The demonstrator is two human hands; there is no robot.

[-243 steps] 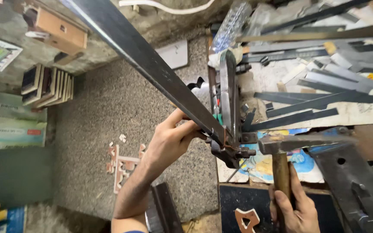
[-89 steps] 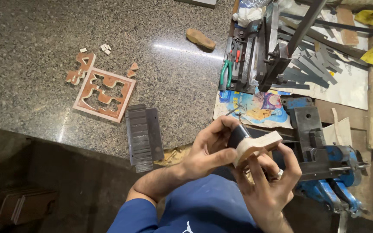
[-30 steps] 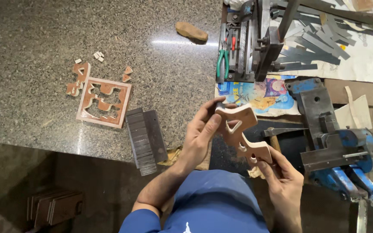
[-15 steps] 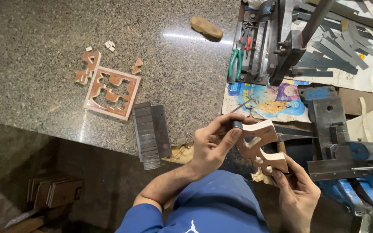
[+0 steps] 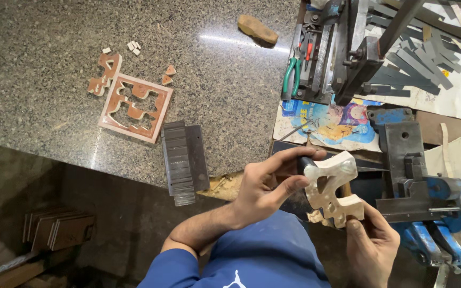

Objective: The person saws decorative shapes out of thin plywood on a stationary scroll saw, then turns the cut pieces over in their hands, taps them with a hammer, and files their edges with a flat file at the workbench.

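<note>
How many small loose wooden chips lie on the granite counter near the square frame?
5: three pale chips above the square cut-out wooden frame, two reddish triangular chips at its upper right. More may be hidden.

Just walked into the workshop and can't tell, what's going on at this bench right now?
A person in a blue top holds a pale, curvy cut-out wooden piece in both hands: the left hand presses a small dark tool against its upper end, and the right hand grips its lower end. A blue metal bench vise sits just to the right. On the granite slab lie a square reddish fretwork frame and a dark metal block.
</note>
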